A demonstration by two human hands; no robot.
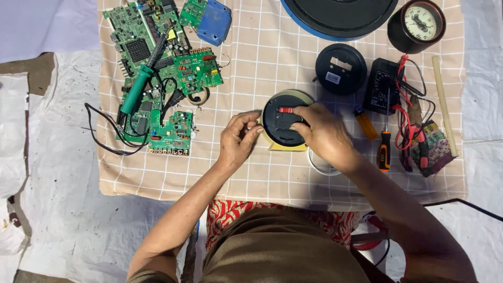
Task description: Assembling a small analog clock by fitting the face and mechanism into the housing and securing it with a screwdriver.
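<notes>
Both hands meet at a round black clock back [280, 123] lying face-down at the middle of the checked cloth [251, 68]. Left hand [238, 139]: fingers curled, thumb and fingertips pinching the clock's left rim, steadying it. Right hand [322, 133]: draped over the right edge, fingertips pressing near a small red part [285, 109] set in the back panel; grip half closed around the housing. Pale yellow rim shows beneath the black back.

Left to right across the cloth: green circuit boards [157, 57] piled at the far left, a green-handled soldering iron [139, 86] lying across them, black cable trailing off the cloth edge. Blue block [215, 22] on a small board near the top. Large dark disc with blue edge [340, 15] at top centre. Separate round black cover [340, 68] just right of the clock. Black multimeter [381, 86] with red leads [403, 115] beside it. Yellow-handled screwdriver [367, 124] and orange-and-black screwdriver [384, 149] near the right wrist. Small round clock [418, 23] upright at top right. Pale wooden stick [444, 105] along the right margin.
</notes>
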